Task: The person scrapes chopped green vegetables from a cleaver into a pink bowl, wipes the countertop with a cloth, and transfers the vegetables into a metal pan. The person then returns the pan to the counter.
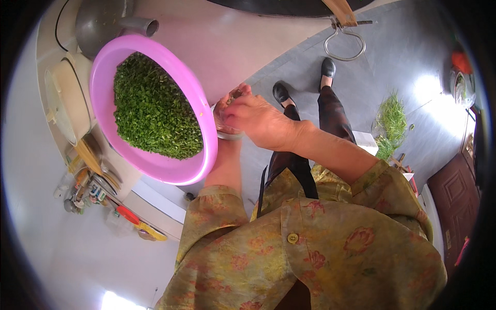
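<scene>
A pink plastic basin (155, 176) heaped with finely chopped green leaves (155, 112) rests on the counter, tilted in this view. Just beside its right rim, my left hand (222, 112) is around a small round container (230, 136) that looks clear or pale. My right hand (257, 122) lies over the container with its fingers bent inward at the opening. Its fingertips and much of my left hand are hidden, so whether the right fingers pinch anything does not show.
Behind the basin stands a grey metal vessel with a spout (141, 26). A cream lidded appliance (71, 97), a wooden board (88, 155) and utensils line the left. A wok's dark rim (286, 8) is at the top. Green stalks (391, 116) lie on the floor.
</scene>
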Demonstrator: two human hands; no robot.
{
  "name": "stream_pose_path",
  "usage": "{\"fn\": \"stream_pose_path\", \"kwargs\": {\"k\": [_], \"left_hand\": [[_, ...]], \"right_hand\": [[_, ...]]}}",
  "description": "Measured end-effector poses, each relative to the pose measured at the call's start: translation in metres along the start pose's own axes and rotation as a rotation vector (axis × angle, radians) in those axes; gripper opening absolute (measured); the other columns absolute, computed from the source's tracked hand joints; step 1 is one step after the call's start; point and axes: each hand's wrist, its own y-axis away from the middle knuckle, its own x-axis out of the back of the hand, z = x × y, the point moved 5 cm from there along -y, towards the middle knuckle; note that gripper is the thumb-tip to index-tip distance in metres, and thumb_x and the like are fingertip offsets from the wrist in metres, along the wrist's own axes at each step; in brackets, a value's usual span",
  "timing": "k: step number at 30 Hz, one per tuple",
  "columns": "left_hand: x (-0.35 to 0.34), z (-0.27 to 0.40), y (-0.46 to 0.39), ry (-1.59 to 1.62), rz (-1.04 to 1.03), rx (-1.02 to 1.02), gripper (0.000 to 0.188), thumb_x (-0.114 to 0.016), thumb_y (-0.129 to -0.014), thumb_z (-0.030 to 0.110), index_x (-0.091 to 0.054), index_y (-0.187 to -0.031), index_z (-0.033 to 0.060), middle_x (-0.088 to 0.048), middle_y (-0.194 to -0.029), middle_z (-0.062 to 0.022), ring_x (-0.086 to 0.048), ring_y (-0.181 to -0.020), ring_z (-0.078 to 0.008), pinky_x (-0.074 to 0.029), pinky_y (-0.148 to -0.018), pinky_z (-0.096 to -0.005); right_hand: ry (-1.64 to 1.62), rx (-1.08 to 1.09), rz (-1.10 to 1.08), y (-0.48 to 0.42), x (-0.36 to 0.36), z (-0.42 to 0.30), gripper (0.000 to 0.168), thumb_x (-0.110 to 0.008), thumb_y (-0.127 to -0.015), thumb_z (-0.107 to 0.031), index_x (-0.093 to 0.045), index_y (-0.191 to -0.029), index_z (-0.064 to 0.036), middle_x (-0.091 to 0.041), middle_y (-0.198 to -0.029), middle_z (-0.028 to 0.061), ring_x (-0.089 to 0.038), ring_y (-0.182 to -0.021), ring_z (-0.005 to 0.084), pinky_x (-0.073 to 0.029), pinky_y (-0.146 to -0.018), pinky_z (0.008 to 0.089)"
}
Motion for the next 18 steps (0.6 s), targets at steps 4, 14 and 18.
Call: {"fn": "stream_pose_path", "kwargs": {"k": [4, 14, 18], "left_hand": [[0.023, -0.001, 0.004, -0.019, 0.037, 0.008, 0.030, -0.049, -0.097, 0.023, -0.060, -0.112, -0.0008, -0.060, -0.113, -0.0125, -0.055, -0.109, -0.0274, -0.043, -0.101, -0.0392], [0.113, 0.004, 0.013, 0.103, -0.025, -0.010, 0.037, -0.057, -0.094, 0.026, -0.056, -0.122, 0.0019, -0.056, -0.128, -0.0131, -0.053, -0.121, -0.0249, -0.044, -0.103, -0.0401], [0.029, 0.009, 0.034, -0.304, -0.210, -0.081, 0.033, -0.053, -0.096, 0.024, -0.053, -0.122, 0.0028, -0.055, -0.123, -0.0078, -0.048, -0.122, -0.0228, -0.038, -0.107, -0.0373]], "right_hand": [[-0.307, -0.281, 0.259, 0.012, 0.011, 0.009, 0.044, -0.051, -0.074, 0.010, -0.063, -0.115, -0.004, -0.061, -0.117, 0.0122, -0.056, -0.109, 0.0334, -0.044, -0.098, 0.0403], [-0.368, -0.337, 0.311, -0.002, -0.011, 0.000, 0.038, -0.052, -0.078, 0.009, -0.064, -0.112, -0.003, -0.061, -0.115, 0.0148, -0.055, -0.112, 0.0346, -0.045, -0.096, 0.0409], [-0.272, -0.213, 0.292, 0.004, -0.009, -0.015, 0.037, -0.056, -0.074, 0.010, -0.064, -0.109, -0.002, -0.060, -0.113, 0.0159, -0.055, -0.110, 0.0366, -0.045, -0.095, 0.0428]]}}
